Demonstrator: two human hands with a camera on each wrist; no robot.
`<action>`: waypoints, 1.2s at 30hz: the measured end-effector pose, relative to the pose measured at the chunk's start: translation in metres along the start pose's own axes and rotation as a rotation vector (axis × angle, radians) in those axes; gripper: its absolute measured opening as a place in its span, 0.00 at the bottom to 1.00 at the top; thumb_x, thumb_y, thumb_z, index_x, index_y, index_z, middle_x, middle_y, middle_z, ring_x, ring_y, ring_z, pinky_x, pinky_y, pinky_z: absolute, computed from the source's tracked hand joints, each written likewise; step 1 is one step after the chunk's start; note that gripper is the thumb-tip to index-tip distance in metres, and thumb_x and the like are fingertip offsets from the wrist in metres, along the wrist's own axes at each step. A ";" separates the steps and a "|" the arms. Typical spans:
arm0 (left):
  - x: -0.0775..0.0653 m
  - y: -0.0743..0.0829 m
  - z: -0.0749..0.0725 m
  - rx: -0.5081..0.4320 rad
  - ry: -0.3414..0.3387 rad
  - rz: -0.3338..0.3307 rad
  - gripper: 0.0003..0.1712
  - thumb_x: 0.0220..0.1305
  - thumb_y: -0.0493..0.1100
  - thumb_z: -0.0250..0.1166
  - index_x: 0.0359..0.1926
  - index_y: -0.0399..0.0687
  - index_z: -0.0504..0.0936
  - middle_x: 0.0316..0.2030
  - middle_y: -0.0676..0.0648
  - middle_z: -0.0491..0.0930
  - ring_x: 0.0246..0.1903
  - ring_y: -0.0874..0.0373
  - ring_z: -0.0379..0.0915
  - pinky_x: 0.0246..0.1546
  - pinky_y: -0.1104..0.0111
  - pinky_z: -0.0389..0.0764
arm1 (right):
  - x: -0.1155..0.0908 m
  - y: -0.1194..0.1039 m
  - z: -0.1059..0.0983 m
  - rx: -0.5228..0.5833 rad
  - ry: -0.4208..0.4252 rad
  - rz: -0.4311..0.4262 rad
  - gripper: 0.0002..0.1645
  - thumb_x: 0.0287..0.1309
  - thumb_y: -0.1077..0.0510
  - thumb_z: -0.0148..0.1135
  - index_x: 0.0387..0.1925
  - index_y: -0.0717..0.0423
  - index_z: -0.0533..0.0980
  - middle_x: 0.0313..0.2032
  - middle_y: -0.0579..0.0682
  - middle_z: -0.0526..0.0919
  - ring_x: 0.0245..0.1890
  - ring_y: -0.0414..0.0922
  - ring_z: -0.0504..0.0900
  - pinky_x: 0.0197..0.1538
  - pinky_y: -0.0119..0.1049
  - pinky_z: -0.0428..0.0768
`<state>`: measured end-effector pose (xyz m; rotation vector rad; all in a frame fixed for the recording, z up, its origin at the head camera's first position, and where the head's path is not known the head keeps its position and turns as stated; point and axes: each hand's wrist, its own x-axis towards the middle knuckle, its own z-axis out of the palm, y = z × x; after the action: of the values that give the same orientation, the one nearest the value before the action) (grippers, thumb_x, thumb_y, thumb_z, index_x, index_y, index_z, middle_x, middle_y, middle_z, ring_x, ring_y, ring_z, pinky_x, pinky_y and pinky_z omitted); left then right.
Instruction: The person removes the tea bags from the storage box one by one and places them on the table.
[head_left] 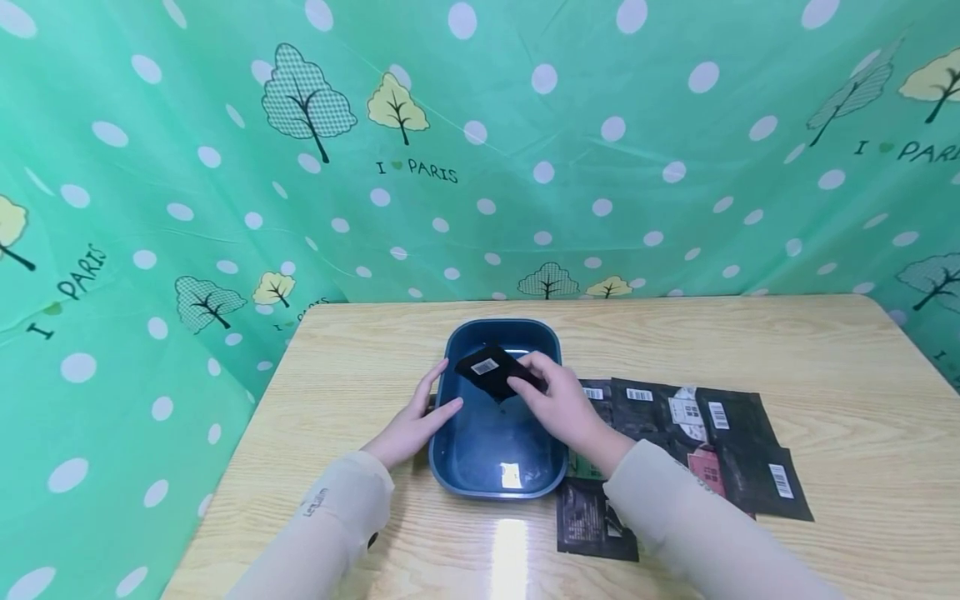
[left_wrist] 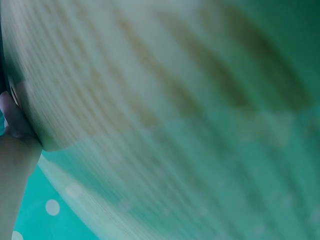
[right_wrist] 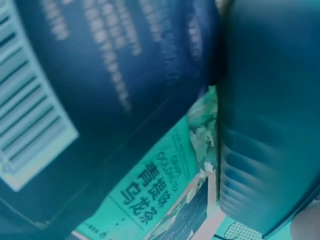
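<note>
A dark blue rectangular basin (head_left: 495,492) with rounded corners stands on the table. My left hand (head_left: 408,425) rests against its left rim, thumb and forefinger spread and fairly straight; its other fingers are hidden. Above the basin, my right hand (head_left: 558,408) pinches the right end of a black tea packet (head_left: 491,372), which is tilted and shows a white barcode label. In the right wrist view, a dark packet with a barcode (right_wrist: 35,110) fills the left side. Below it lies a packet with a green label (right_wrist: 150,190) printed with Chinese characters for oolong tea.
Several black packets (head_left: 731,417) lie side by side and overlapping to the basin's right, partly under my right forearm. One packet (head_left: 588,521) lies nearer the front. A green dotted cloth (head_left: 510,167) hangs behind the wooden table (head_left: 840,367).
</note>
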<state>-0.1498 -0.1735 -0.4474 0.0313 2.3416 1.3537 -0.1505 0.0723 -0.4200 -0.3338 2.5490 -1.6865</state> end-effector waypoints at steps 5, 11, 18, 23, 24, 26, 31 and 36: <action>0.000 0.000 0.002 -0.009 -0.005 0.001 0.39 0.71 0.65 0.54 0.74 0.87 0.41 0.78 0.44 0.48 0.75 0.38 0.49 0.71 0.39 0.56 | -0.001 -0.001 -0.006 0.115 0.015 0.053 0.12 0.70 0.59 0.57 0.51 0.58 0.78 0.50 0.59 0.84 0.43 0.53 0.84 0.46 0.43 0.82; 0.001 0.000 0.002 -0.015 -0.006 -0.004 0.39 0.71 0.64 0.53 0.74 0.87 0.41 0.78 0.43 0.49 0.75 0.37 0.50 0.71 0.39 0.56 | -0.006 -0.003 -0.019 0.160 0.030 0.025 0.16 0.70 0.61 0.57 0.56 0.61 0.78 0.54 0.61 0.79 0.40 0.52 0.84 0.48 0.51 0.83; 0.000 0.000 0.001 -0.005 -0.003 -0.012 0.41 0.68 0.69 0.54 0.74 0.88 0.40 0.78 0.43 0.47 0.75 0.36 0.48 0.70 0.38 0.57 | -0.016 -0.005 -0.040 0.148 0.066 0.067 0.21 0.69 0.58 0.60 0.60 0.58 0.76 0.55 0.61 0.80 0.35 0.44 0.82 0.45 0.44 0.84; 0.000 0.001 0.001 -0.003 -0.004 -0.010 0.42 0.67 0.70 0.54 0.74 0.86 0.40 0.78 0.43 0.47 0.75 0.36 0.47 0.70 0.37 0.56 | -0.026 -0.004 -0.053 0.169 0.093 0.098 0.22 0.65 0.58 0.64 0.59 0.59 0.77 0.55 0.60 0.80 0.35 0.39 0.81 0.41 0.38 0.85; 0.000 0.001 0.001 -0.005 -0.005 -0.010 0.42 0.67 0.70 0.54 0.74 0.87 0.40 0.78 0.43 0.47 0.75 0.36 0.47 0.70 0.37 0.56 | -0.028 -0.003 -0.055 0.173 0.097 0.110 0.22 0.65 0.58 0.64 0.59 0.59 0.77 0.56 0.60 0.79 0.35 0.38 0.81 0.40 0.36 0.85; 0.001 0.001 0.001 -0.007 -0.006 -0.009 0.42 0.67 0.70 0.54 0.74 0.87 0.41 0.78 0.44 0.46 0.75 0.36 0.47 0.70 0.37 0.55 | -0.033 -0.003 -0.061 0.171 0.109 0.132 0.22 0.63 0.58 0.65 0.58 0.60 0.77 0.56 0.61 0.79 0.35 0.37 0.81 0.38 0.33 0.84; 0.001 0.001 0.002 -0.006 -0.005 -0.013 0.42 0.68 0.69 0.54 0.74 0.87 0.40 0.78 0.42 0.48 0.75 0.36 0.48 0.70 0.37 0.56 | -0.047 0.001 -0.074 0.136 0.127 0.168 0.21 0.62 0.58 0.67 0.55 0.62 0.78 0.52 0.61 0.82 0.34 0.35 0.81 0.35 0.31 0.83; 0.001 0.001 0.001 -0.002 0.001 -0.023 0.40 0.71 0.66 0.53 0.74 0.87 0.40 0.78 0.43 0.46 0.75 0.35 0.46 0.70 0.36 0.54 | -0.062 0.011 -0.086 0.087 0.125 0.204 0.20 0.60 0.59 0.69 0.52 0.63 0.78 0.46 0.60 0.85 0.33 0.35 0.82 0.33 0.32 0.83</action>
<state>-0.1501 -0.1722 -0.4475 0.0028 2.3346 1.3453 -0.1070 0.1677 -0.3998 0.0377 2.4818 -1.7846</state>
